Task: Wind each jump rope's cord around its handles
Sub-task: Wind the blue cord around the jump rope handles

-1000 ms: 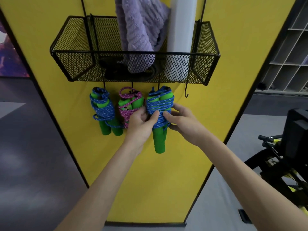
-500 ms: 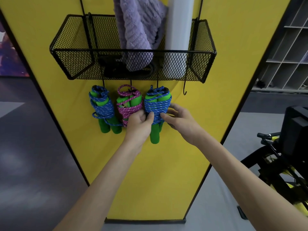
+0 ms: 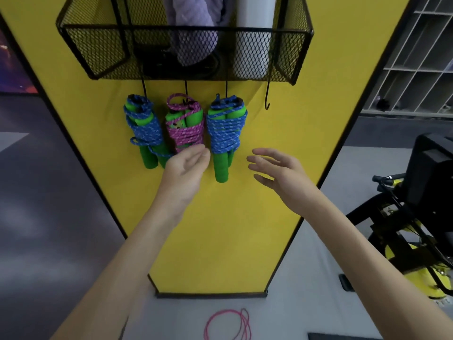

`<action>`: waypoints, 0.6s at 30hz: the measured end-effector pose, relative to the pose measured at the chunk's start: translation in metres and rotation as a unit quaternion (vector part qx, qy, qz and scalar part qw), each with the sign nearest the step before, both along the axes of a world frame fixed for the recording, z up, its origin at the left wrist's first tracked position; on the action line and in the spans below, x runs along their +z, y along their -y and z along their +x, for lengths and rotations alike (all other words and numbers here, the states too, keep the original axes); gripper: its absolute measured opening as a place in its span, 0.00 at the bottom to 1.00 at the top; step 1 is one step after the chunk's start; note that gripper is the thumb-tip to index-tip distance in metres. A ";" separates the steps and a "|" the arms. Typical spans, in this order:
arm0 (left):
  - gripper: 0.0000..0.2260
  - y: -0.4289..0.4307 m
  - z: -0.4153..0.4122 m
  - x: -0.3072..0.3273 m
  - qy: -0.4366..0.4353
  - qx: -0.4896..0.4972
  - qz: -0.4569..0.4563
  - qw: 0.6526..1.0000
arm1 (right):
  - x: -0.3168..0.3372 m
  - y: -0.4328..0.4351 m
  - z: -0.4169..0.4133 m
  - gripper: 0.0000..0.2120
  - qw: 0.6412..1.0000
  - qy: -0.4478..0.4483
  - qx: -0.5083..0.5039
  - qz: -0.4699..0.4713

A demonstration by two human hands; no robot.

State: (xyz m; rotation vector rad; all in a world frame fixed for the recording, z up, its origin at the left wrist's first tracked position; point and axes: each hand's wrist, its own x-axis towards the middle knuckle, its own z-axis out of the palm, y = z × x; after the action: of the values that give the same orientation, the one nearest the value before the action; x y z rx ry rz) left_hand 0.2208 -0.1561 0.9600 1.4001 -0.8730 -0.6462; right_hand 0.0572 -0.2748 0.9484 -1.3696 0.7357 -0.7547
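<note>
Three jump ropes with green handles hang on hooks under a black wire basket (image 3: 81, 54) on a yellow panel. The left rope (image 3: 144, 130) and the right rope (image 3: 226, 133) have blue cord wound round their handles; the middle rope (image 3: 186, 130) has pink cord. My left hand (image 3: 187, 165) hovers just below the pink rope, fingers loosely curled, holding nothing. My right hand (image 3: 277, 168) is spread open to the right of the right blue rope, apart from it.
One bare hook (image 3: 267, 104) hangs at the basket's right. A purple towel (image 3: 196, 28) and a white roll (image 3: 252, 45) stand in the basket. A thin pink cord (image 3: 229, 325) lies coiled on the floor below. Black-and-yellow exercise gear (image 3: 416, 217) stands at right.
Both hands have let go of the right blue rope and drawn back from it; it now hangs free. The view has moved closer and tilted down.
</note>
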 end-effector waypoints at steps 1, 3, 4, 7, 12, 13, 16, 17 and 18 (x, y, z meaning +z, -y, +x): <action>0.18 -0.001 -0.003 -0.003 -0.019 -0.022 -0.003 1.000 | -0.003 -0.003 -0.002 0.11 1.000 0.009 0.001 0.013; 0.17 -0.003 -0.009 -0.012 -0.080 -0.078 -0.011 0.994 | -0.010 -0.009 -0.005 0.12 0.999 0.024 0.008 0.036; 0.16 -0.002 -0.012 -0.018 -0.119 -0.104 -0.015 0.987 | -0.013 -0.013 -0.006 0.12 0.998 0.035 0.016 0.052; 0.16 -0.003 -0.022 -0.040 -0.263 -0.145 -0.019 0.954 | -0.029 -0.024 -0.012 0.14 0.987 0.091 0.048 0.124; 0.17 -0.012 -0.035 -0.102 -0.459 -0.172 -0.034 0.871 | -0.081 -0.043 -0.022 0.16 0.932 0.205 0.076 0.290; 0.17 -0.013 -0.037 -0.117 -0.475 -0.174 -0.034 0.862 | -0.095 -0.047 -0.025 0.16 0.922 0.218 0.078 0.310; 0.17 -0.016 -0.044 -0.168 -0.498 -0.181 -0.027 0.848 | -0.144 -0.058 -0.032 0.15 0.907 0.237 0.076 0.339; 0.17 -0.017 -0.046 -0.186 -0.501 -0.183 -0.023 0.846 | -0.162 -0.061 -0.035 0.15 0.904 0.243 0.073 0.344; 0.17 -0.018 -0.049 -0.205 -0.503 -0.185 -0.019 0.844 | -0.180 -0.063 -0.037 0.15 0.902 0.247 0.069 0.347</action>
State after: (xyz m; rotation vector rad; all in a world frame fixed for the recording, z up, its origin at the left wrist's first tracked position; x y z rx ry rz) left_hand 0.1722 -0.1380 0.7554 0.6533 -0.2736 -1.4699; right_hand 0.0199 -0.2114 0.7680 -0.5361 0.4260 -0.6035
